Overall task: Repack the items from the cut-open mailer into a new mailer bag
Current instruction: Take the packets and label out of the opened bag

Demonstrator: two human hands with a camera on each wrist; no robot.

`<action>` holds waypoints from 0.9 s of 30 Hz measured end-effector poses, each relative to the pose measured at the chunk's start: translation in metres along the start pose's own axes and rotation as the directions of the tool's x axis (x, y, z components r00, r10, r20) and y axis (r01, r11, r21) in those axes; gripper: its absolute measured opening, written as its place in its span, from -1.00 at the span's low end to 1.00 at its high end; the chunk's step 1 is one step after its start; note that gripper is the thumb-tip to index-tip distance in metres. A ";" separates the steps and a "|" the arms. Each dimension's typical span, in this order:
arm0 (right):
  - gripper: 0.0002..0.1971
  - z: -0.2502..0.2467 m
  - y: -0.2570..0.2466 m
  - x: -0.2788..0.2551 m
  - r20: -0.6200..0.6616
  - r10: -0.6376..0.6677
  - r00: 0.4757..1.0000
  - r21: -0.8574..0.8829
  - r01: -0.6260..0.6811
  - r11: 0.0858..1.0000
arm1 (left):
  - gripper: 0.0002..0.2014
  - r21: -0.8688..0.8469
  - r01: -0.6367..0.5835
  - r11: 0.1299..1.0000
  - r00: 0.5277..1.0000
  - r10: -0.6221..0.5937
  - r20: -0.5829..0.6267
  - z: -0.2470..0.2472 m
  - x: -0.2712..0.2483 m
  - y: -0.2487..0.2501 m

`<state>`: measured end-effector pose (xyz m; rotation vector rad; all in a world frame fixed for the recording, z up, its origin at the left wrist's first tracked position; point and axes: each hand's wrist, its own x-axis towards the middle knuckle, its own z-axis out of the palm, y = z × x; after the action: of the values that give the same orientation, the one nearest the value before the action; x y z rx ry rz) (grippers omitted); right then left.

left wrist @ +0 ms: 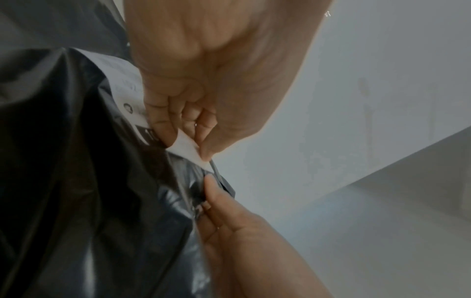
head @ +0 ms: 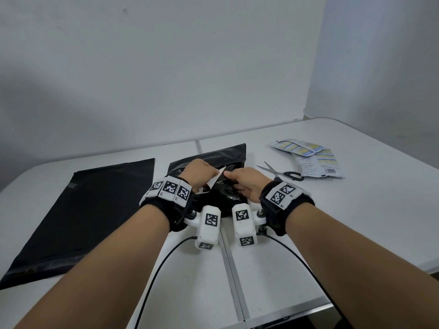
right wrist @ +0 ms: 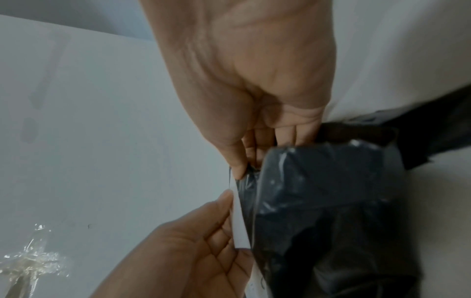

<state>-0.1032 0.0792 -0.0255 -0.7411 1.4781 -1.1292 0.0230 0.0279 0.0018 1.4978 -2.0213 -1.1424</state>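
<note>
A crumpled black mailer (head: pixel 228 157) lies at the table's middle with a white printed label (head: pixel 217 179) on it. My left hand (head: pixel 215 173) pinches the label's lifted corner (left wrist: pixel 187 146) between thumb and fingers. Close beside it, my right hand (head: pixel 229 176) pinches the black plastic (right wrist: pixel 331 201) at its edge, thumb against curled fingers (right wrist: pixel 239 167). The two hands nearly touch. A flat black new mailer (head: pixel 90 210) lies to the left, apart from both hands. Several white and blue packets (head: pixel 313 160) lie at the right. What the crumpled mailer holds is hidden.
Scissors (head: pixel 282 173) with black handles lie just right of my right hand, beside the packets. The white table (head: pixel 261 269) has a seam down its middle and meets the wall behind. Cables run from both wrist cameras toward the near edge.
</note>
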 end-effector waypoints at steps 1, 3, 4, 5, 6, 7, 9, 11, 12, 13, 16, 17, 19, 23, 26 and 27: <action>-0.88 -0.001 0.002 0.002 0.003 0.000 1.000 0.005 0.000 1.000 | -0.93 -0.032 0.007 0.999 1.000 -0.007 0.012 -0.001 0.001 -0.002; -0.84 -0.004 0.003 0.004 0.004 0.002 1.000 0.022 -0.002 1.000 | -0.92 -0.073 0.022 0.997 1.000 -0.021 0.012 -0.003 0.004 -0.005; -0.82 -0.005 0.004 0.004 0.004 0.000 1.000 0.028 -0.001 1.000 | -0.90 -0.085 0.030 0.996 1.000 -0.029 0.004 -0.004 0.005 -0.006; -0.79 -0.006 0.005 0.004 0.006 -0.009 1.000 0.039 0.009 0.999 | -0.88 -0.106 0.042 0.993 0.999 -0.042 -0.001 -0.005 0.005 -0.007; -0.77 -0.006 0.005 0.003 0.007 -0.018 1.000 0.040 0.017 0.999 | -0.87 -0.134 0.056 0.989 0.998 -0.056 -0.003 -0.006 0.005 -0.008; -0.77 -0.005 0.004 0.002 0.005 -0.026 1.000 0.042 0.025 0.999 | -0.87 -0.147 0.053 0.988 0.999 -0.054 -0.003 -0.006 0.006 -0.009; -0.81 -0.005 0.003 0.000 0.013 -0.030 0.999 0.051 0.030 0.998 | -0.86 -0.069 0.008 0.998 1.000 -0.009 -0.008 -0.006 0.007 -0.008; -0.79 -0.005 0.002 -0.002 0.017 -0.036 0.999 0.067 0.035 0.997 | -0.72 0.076 -0.052 0.996 0.999 0.053 -0.005 -0.006 0.004 -0.002; -0.77 -0.006 0.002 -0.003 0.020 -0.040 0.999 0.062 0.039 0.997 | -0.64 0.149 -0.074 0.986 0.997 0.078 -0.020 -0.005 0.002 0.001; -0.76 -0.005 0.001 -0.004 0.023 -0.041 0.999 0.045 0.040 0.998 | -0.56 0.217 -0.098 0.971 0.993 0.110 -0.045 -0.004 0.001 0.005; -0.73 -0.004 0.001 -0.007 0.030 -0.061 0.998 -0.038 0.062 0.997 | -0.59 0.365 -0.149 0.919 0.978 0.192 -0.082 -0.001 -0.002 0.012; -0.73 -0.003 0.001 -0.007 0.038 -0.069 0.997 -0.059 0.071 0.996 | -0.66 0.375 -0.156 0.914 0.975 0.203 -0.090 0.001 -0.001 0.012; -0.79 -0.004 0.001 -0.008 0.068 -0.069 0.995 -0.080 0.075 0.994 | -0.76 0.368 -0.157 0.916 0.969 0.214 -0.121 0.003 0.001 0.013; -0.90 -0.008 -0.002 -0.013 0.091 -0.009 0.996 -0.021 0.011 1.000 | -0.81 0.342 -0.162 0.926 0.959 0.230 -0.168 0.007 0.002 0.012; -0.78 -0.009 -0.005 -0.013 0.038 0.001 0.999 0.038 -0.003 0.999 | -0.81 0.302 -0.165 0.939 0.962 0.221 -0.160 0.009 0.000 0.009; -0.75 -0.008 -0.006 -0.012 0.015 -0.001 1.000 0.062 0.001 0.998 | -0.81 0.291 -0.169 0.942 0.962 0.222 -0.160 0.010 -0.001 0.008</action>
<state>-0.1089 0.0904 -0.0160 -0.7057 1.4238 -1.1631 0.0114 0.0331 0.0024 1.4252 -2.2012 -0.6328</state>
